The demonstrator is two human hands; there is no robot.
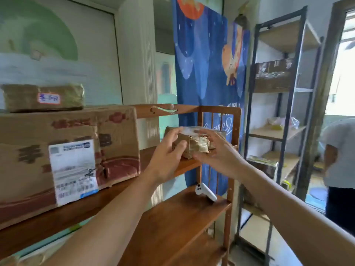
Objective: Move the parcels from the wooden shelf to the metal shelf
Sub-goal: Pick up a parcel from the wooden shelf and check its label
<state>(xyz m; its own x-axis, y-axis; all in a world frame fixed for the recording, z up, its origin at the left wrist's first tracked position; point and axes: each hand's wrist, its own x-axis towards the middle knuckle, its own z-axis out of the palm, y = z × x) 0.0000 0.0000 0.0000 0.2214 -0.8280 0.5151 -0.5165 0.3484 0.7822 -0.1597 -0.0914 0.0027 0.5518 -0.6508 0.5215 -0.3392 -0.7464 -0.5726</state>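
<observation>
- The whole view is smeared by motion blur, so the print on every label is unreadable, and the far side of the small parcel (194, 144) is covered by fingers.
- Whether that parcel rests on the board of the wooden shelf (182, 214) or is lifted just off it cannot be told.
- The left hand (166, 156) cups the parcel's left end, thumb on its front face and fingers curled over the top; the right hand (217, 152) presses against its right end with fingers spread, so both hands are closed around the one tape-wrapped brown package.
- Left of the grip, on the same wooden shelf, stands a large cardboard box (65, 152) with a white shipping label, its left edge cut off by the frame; a flat brown parcel (43, 97) lies on top of it.
- Below the grip, on the next board down, lies a small white device (205, 191).
- Right of the grip stands the metal shelf (278, 104); a brown box (273, 73) sits on an upper tier, and blurred bags lie on lower tiers.
- At the far right a person (340, 166) in a white top is cut off by the frame.
</observation>
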